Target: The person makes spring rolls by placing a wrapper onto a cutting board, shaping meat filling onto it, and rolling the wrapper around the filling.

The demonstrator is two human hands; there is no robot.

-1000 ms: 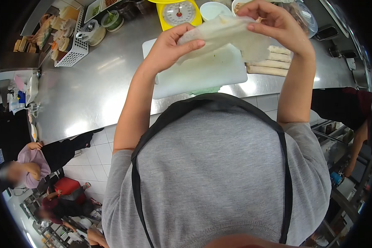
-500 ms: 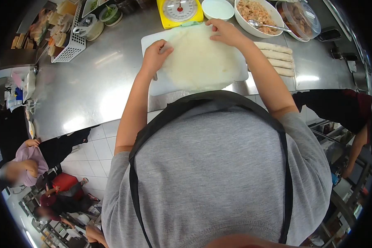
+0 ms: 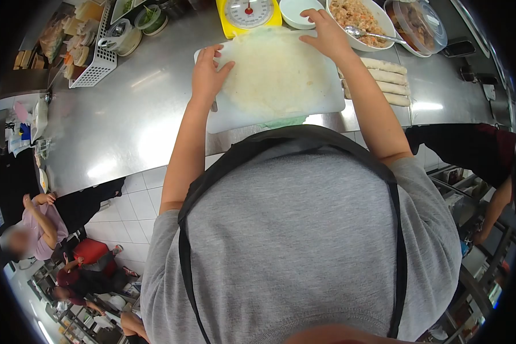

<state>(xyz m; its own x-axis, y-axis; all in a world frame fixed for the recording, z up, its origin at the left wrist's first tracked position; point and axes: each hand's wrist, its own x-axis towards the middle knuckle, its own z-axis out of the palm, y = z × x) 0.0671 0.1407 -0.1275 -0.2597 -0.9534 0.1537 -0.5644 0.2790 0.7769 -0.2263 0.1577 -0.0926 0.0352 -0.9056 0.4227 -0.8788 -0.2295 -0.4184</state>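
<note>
A thin, pale, roughly round wrapper sheet (image 3: 275, 71) lies spread over the white cutting board (image 3: 223, 119). A strip of something green (image 3: 284, 122) shows at the board's near edge. Beside the sheet's left edge is my left hand (image 3: 207, 74), thumb and fingers apart, holding nothing. My right hand (image 3: 329, 39) hovers off the sheet's upper right edge, its fingers spread and reaching over the small pale bowl (image 3: 298, 12). Whether the fingertips touch the bowl's rim cannot be told. Right of the board, several rolled wrappers (image 3: 390, 85) lie in a stack, partly hidden by my right forearm.
Behind the board stands a yellow dial scale (image 3: 228, 26). A white bowl of minced filling (image 3: 358, 16) with a spoon (image 3: 378, 35) is at the back right, beside a lidded container (image 3: 421, 28). A white basket (image 3: 100, 71) stands back left. Other people are around the steel counter (image 3: 120, 109).
Both hands have let go of the sheet's upper edge. My left hand has shifted slightly left, my right hand up and right toward the small bowl. The sheet sits a little higher, baring the green strip.
</note>
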